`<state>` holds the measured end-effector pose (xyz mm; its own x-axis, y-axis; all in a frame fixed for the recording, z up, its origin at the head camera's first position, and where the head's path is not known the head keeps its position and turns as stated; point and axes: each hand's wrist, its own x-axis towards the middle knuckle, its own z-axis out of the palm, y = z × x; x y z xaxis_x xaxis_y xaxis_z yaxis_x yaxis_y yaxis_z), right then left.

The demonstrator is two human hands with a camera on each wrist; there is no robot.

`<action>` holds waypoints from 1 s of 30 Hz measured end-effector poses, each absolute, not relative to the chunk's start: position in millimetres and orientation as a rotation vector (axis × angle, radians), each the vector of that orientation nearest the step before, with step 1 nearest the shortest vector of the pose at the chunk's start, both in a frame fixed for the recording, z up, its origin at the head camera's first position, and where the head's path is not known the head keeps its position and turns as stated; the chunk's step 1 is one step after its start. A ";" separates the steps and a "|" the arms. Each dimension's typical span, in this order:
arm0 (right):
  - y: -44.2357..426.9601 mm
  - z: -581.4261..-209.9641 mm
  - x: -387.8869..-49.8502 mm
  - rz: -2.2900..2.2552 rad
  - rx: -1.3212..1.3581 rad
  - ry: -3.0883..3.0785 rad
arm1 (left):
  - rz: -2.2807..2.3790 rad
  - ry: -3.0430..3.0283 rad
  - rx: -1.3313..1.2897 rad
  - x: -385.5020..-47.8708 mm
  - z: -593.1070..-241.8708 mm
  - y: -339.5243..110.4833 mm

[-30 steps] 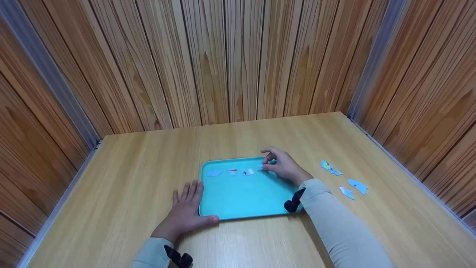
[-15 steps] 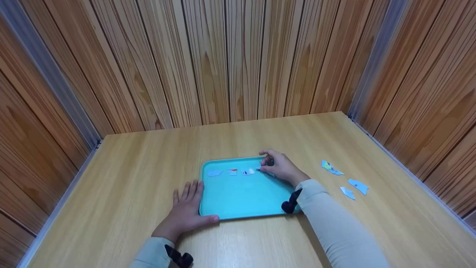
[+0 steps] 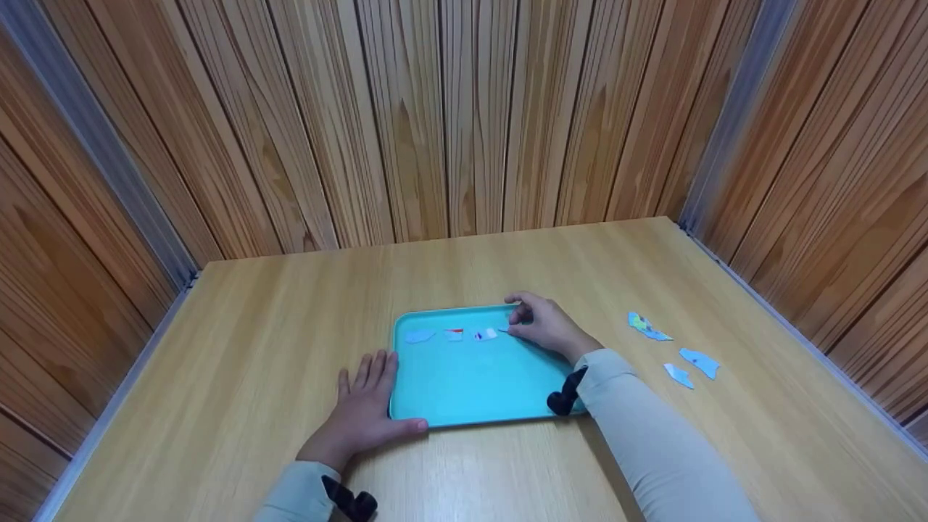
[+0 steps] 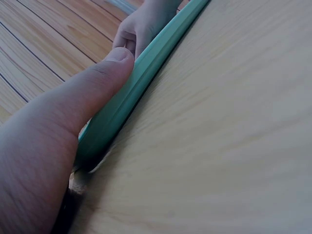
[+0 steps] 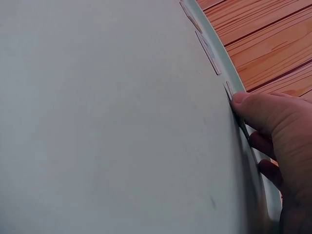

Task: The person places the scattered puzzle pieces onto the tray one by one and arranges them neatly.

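Note:
My left hand (image 3: 360,415) lies with straight fingers along the left side of a turquoise tray (image 3: 478,384), its thumb at the front corner. The left wrist view shows that thumb (image 4: 105,80) against the tray's rim (image 4: 141,80). Over the tray's back right part, my right hand (image 3: 547,328) pinches a small light-blue paper piece (image 3: 504,330) between thumb and curled fingers, mostly hidden by them. In the right wrist view the thumb (image 5: 258,107) is down at the tray's surface. Left of it sit a white-and-blue piece (image 3: 485,334), a red-edged piece (image 3: 453,335) and a plain blue piece (image 3: 419,336), in a row.
Right of the tray, a blue piece with a yellow-green print (image 3: 647,326), a plain blue piece (image 3: 699,362) and a smaller pale-blue piece (image 3: 678,375) lie on the wooden table (image 3: 290,312). Wood-panelled walls (image 3: 420,123) stand behind and at both sides.
My right hand has shifted slightly left and lower toward the row, with the small piece still at its fingertips. The left hand has stayed in place at the tray.

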<state>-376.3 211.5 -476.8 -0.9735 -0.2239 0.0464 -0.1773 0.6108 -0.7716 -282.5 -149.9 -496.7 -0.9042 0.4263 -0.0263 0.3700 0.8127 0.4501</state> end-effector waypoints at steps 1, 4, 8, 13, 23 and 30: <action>211.5 -477.2 -376.5 -1.318 -0.344 2.774 | 0.676 2.872 0.636 -282.2 -496.6 -149.7; 211.2 -478.1 -376.4 -1.320 -0.342 2.780 | 0.677 2.868 0.628 -282.0 -496.5 -149.4; 210.2 -478.1 -375.1 -1.321 -0.332 2.785 | 0.681 2.860 0.620 -282.4 -496.5 -149.6; 208.6 -478.0 -374.7 -1.328 -0.300 2.795 | 0.678 2.866 0.628 -282.9 -496.4 -150.0; 208.4 -480.3 -374.0 -1.336 -0.274 2.802 | 0.693 2.853 0.614 -283.2 -497.0 -150.0; 207.6 -478.8 -373.3 -1.345 -0.316 2.812 | 0.675 2.867 0.613 -283.4 -497.0 -149.2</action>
